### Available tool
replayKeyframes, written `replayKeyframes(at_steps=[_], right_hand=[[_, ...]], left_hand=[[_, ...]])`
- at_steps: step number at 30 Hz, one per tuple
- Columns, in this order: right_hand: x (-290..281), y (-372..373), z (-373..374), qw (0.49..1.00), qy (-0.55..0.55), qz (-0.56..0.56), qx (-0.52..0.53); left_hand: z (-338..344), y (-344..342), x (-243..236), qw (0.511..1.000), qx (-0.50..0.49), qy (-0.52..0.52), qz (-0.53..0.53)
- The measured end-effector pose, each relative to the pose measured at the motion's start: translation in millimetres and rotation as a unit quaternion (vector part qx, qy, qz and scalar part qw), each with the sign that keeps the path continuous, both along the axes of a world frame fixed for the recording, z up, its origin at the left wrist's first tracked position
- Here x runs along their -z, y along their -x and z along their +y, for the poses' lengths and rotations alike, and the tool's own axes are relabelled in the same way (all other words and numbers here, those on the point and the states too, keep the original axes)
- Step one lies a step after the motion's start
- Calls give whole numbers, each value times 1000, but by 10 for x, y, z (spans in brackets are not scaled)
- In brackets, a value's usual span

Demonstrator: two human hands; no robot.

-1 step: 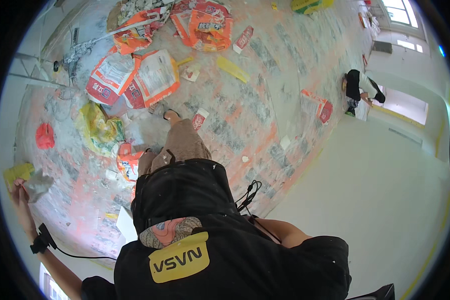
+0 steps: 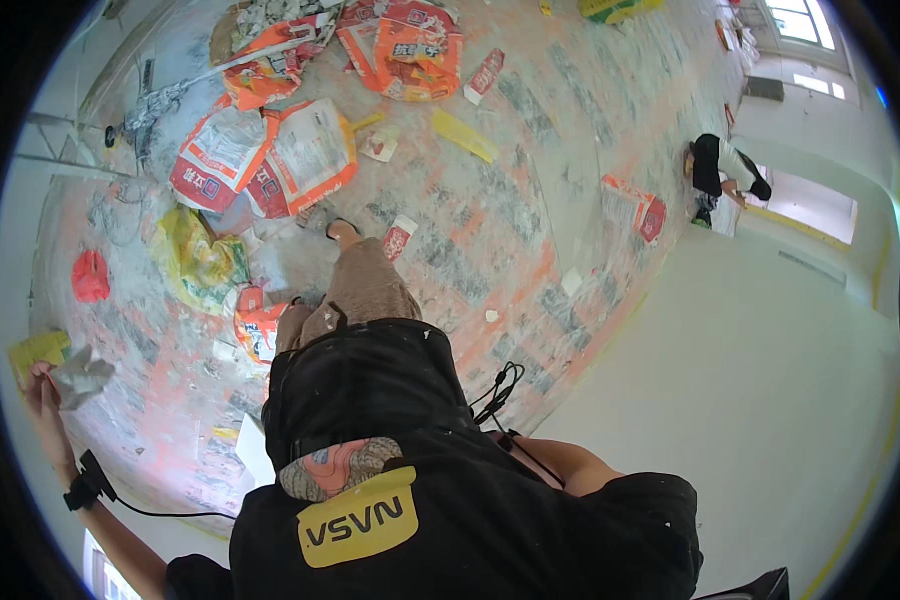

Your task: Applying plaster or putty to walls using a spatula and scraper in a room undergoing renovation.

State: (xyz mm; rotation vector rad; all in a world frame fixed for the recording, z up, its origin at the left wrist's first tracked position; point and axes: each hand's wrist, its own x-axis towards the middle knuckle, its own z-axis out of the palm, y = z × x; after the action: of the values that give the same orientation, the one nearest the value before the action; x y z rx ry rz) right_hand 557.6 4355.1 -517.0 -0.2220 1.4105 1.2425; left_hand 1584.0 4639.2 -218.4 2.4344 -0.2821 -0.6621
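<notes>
At the far left, my left hand (image 2: 42,384) has its fingertips closed together beside a yellow rectangular piece (image 2: 32,350) and a crumpled whitish sheet (image 2: 83,382); exactly what the fingers grip is unclear. A black watch (image 2: 78,493) with a cord running from it is on that wrist. My right forearm (image 2: 565,462) bends in behind my black shirt, and its hand is hidden. Coiled black cables (image 2: 495,395) hang by my right side.
Torn orange-and-white bags (image 2: 305,160), a yellow-green bag (image 2: 195,260), a red scrap (image 2: 90,276) and metal bars (image 2: 170,95) litter the stained floor. Another person (image 2: 720,170) bends over at the right, near a wall opening. A white wall surface (image 2: 730,420) spans the lower right.
My left hand and the whitish sheet beside it have shifted very slightly to the right. Little else differs.
</notes>
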Motion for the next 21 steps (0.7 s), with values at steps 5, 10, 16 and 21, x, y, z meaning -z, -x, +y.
replayKeyframes(at_steps=[5,10,16,21], right_hand=[[-1075,-1524,-905,907,16,-419,33],[-1399,-2453,-1563,953,-82,-108,272],[-1194,-2401,-1459,946,102,-27,306],[-970,-2794,-1655,860,229,-31,454]], left_hand=[[-737,39,-318,999,7,46,-26],[-960,82,-265,999,10,36,27],[-1256,222,-286,997,77,7,11],[-1270,242,-221,997,71,35,4]])
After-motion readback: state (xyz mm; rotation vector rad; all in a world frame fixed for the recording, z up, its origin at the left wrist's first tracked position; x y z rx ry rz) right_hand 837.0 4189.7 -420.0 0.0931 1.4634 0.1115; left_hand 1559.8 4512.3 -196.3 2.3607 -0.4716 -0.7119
